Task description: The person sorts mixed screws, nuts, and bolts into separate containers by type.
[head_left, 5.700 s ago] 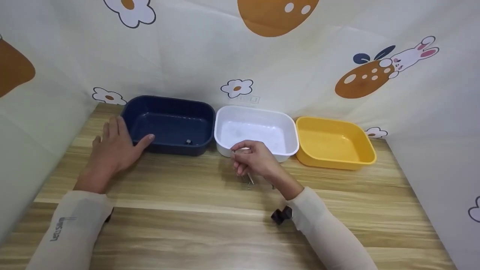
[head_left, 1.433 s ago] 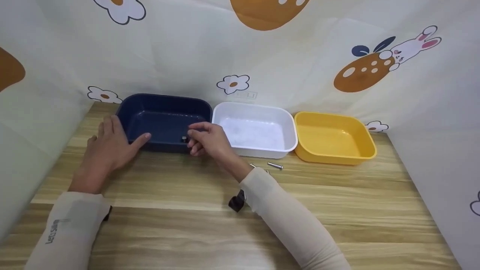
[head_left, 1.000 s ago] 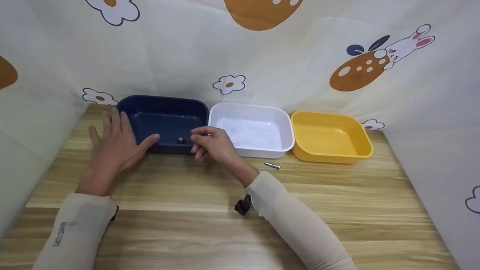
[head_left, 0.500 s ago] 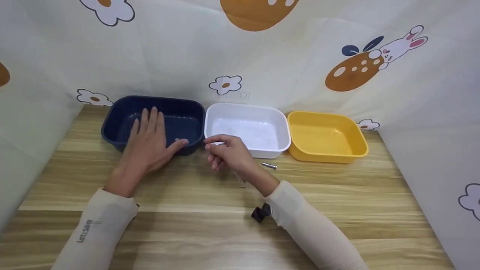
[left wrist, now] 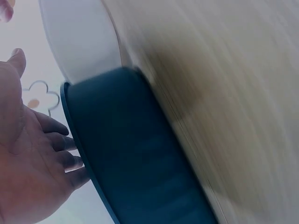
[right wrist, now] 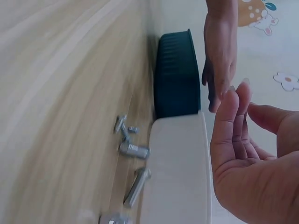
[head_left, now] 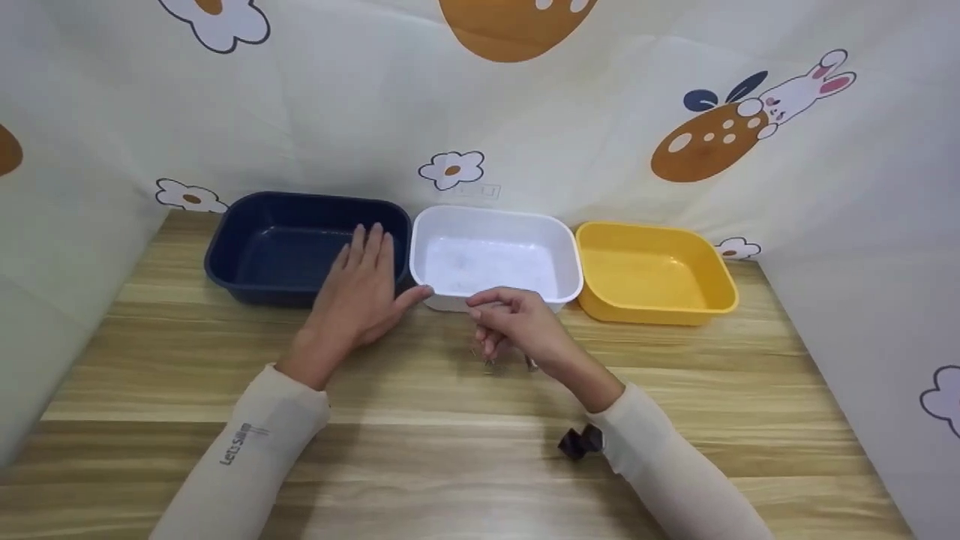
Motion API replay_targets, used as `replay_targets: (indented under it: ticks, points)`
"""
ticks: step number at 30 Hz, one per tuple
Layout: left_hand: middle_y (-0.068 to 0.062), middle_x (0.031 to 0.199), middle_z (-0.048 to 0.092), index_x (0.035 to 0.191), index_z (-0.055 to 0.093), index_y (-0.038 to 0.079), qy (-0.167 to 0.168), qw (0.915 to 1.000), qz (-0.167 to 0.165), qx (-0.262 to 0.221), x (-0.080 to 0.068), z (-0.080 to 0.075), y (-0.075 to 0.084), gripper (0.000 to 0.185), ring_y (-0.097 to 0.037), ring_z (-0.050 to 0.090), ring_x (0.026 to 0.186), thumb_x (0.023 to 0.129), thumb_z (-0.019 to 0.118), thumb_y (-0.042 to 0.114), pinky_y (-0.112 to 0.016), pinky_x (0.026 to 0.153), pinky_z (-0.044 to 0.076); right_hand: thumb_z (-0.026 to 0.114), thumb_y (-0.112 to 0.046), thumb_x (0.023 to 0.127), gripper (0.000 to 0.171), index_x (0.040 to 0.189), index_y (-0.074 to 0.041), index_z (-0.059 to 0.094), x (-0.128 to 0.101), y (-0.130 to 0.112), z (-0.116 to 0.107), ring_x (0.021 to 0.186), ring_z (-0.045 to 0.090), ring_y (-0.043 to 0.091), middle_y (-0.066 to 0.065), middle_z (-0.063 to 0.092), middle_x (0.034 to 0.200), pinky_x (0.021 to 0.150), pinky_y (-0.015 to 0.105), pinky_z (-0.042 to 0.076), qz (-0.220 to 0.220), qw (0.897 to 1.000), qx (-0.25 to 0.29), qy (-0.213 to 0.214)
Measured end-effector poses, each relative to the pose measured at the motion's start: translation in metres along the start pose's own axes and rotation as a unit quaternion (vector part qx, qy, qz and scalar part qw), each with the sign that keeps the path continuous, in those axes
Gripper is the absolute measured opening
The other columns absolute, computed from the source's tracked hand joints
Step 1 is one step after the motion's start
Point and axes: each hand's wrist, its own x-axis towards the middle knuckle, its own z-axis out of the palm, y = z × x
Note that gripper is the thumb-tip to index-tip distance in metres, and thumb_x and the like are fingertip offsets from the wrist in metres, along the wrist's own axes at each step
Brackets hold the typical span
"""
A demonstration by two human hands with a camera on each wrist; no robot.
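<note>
My left hand (head_left: 352,292) is open, its straight fingers over the right end of the dark blue bin (head_left: 247,289). Its thumb reaches toward the white bin's (head_left: 495,217) near left corner. In the left wrist view the fingertips lie along the dark blue bin's rim. My right hand (head_left: 525,326) is at the white bin's front rim, thumb and fingertips drawn close together. I cannot tell whether something small is between them. Below it, several metal bolts (right wrist: 136,188) lie on the table, mostly hidden by that hand in the head view.
A yellow bin (head_left: 652,315) stands right of the white one, completing a row along the patterned cloth backdrop (head_left: 360,97). The wood-grain table (head_left: 450,465) extends in front. A black wrist device (head_left: 581,442) hangs under the right sleeve.
My left hand has moved right, from the dark blue bin's left end across to its right end. My right hand has moved from the dark blue bin rightward to the white bin's front, over the bolts.
</note>
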Motion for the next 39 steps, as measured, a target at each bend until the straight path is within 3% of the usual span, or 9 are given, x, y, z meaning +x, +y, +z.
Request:
replay_targets:
  ticks: [7, 17, 25, 39]
  points:
    - [-0.025, 0.161, 0.003, 0.153, 0.01, -0.006, -0.006, 0.9996, -0.014, 0.024, 0.008, 0.009, 0.014, 0.108, -0.039, 0.0, 0.149, 0.088, 0.029, 0.078, -0.051, 0.12, 0.011, 0.059, -0.007, 0.095, 0.035, 0.123, 0.013, 0.054, -0.016, 0.016, -0.024, 0.049, 0.058, 0.01, 0.004, 0.064, 0.066, 0.049, 0.025, 0.053, 0.039, 0.999, -0.006, 0.025]
    - [-0.022, 0.162, 0.005, 0.154, 0.01, -0.004, -0.019, 0.9998, -0.009, 0.003, 0.019, 0.018, 0.03, 0.106, -0.036, 0.001, 0.15, 0.089, 0.028, 0.079, -0.05, 0.12, 0.011, 0.061, -0.007, 0.094, 0.031, 0.119, 0.011, 0.059, -0.026, 0.035, -0.051, 0.047, 0.057, 0.009, 0.003, 0.062, 0.063, 0.048, 0.025, 0.053, 0.064, 0.996, -0.05, 0.041]
    - [-0.023, 0.161, 0.006, 0.153, 0.013, -0.004, -0.015, 0.9997, -0.016, 0.01, 0.022, 0.027, 0.03, 0.106, -0.038, 0.003, 0.149, 0.089, 0.024, 0.079, -0.055, 0.119, 0.011, 0.061, -0.006, 0.093, 0.027, 0.115, 0.011, 0.063, -0.027, 0.045, -0.06, 0.047, 0.056, 0.008, 0.003, 0.061, 0.064, 0.047, 0.025, 0.052, 0.052, 0.994, -0.087, 0.033]
    - [-0.019, 0.163, 0.003, 0.154, 0.011, -0.002, -0.022, 0.9994, -0.023, 0.012, 0.021, 0.03, 0.03, 0.107, -0.037, 0.001, 0.15, 0.087, 0.022, 0.081, -0.057, 0.119, 0.009, 0.06, -0.006, 0.094, 0.027, 0.116, 0.009, 0.063, -0.034, 0.051, -0.069, 0.051, 0.057, 0.009, 0.004, 0.063, 0.068, 0.049, 0.025, 0.054, 0.089, 0.989, -0.118, -0.012]
